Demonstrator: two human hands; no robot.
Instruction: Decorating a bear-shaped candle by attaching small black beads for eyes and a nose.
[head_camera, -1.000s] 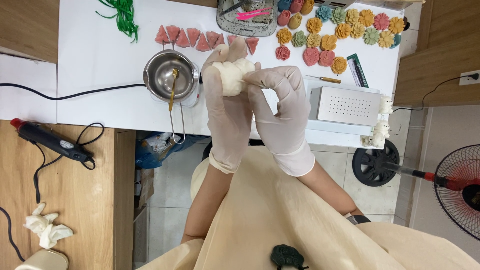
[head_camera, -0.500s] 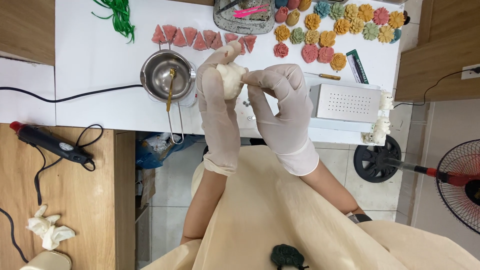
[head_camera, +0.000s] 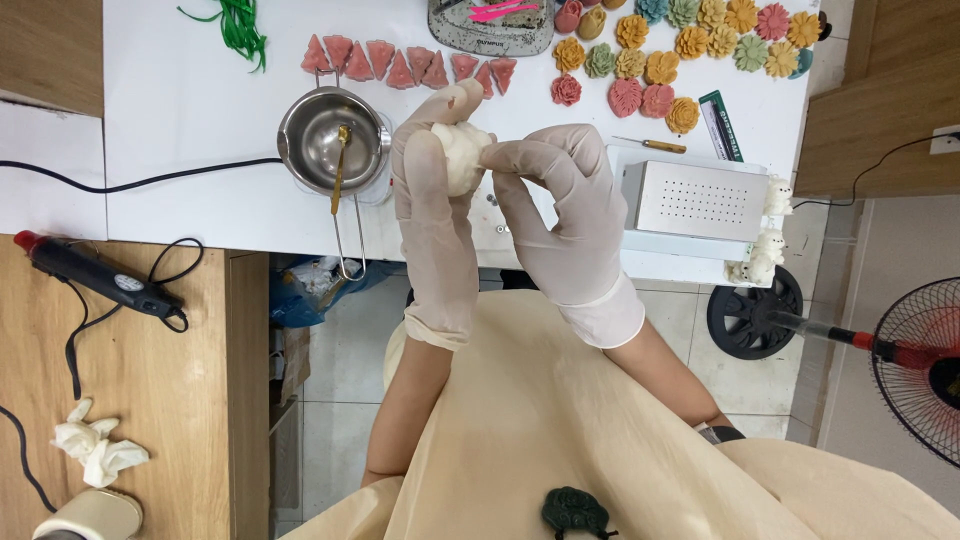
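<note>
Gloved left hand (head_camera: 433, 215) still cups a white dough lump (head_camera: 462, 157) as the right hand (head_camera: 560, 215) pinches its edge, little changed from a moment earlier. They work above the white table's (head_camera: 190, 120) near edge, just right of a steel pot (head_camera: 330, 140), open floor below.

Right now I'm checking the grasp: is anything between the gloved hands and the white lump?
Nothing visible. The left hand cradles the white lump directly, and the right hand pinches its side, above the white table beside the steel pot.
</note>
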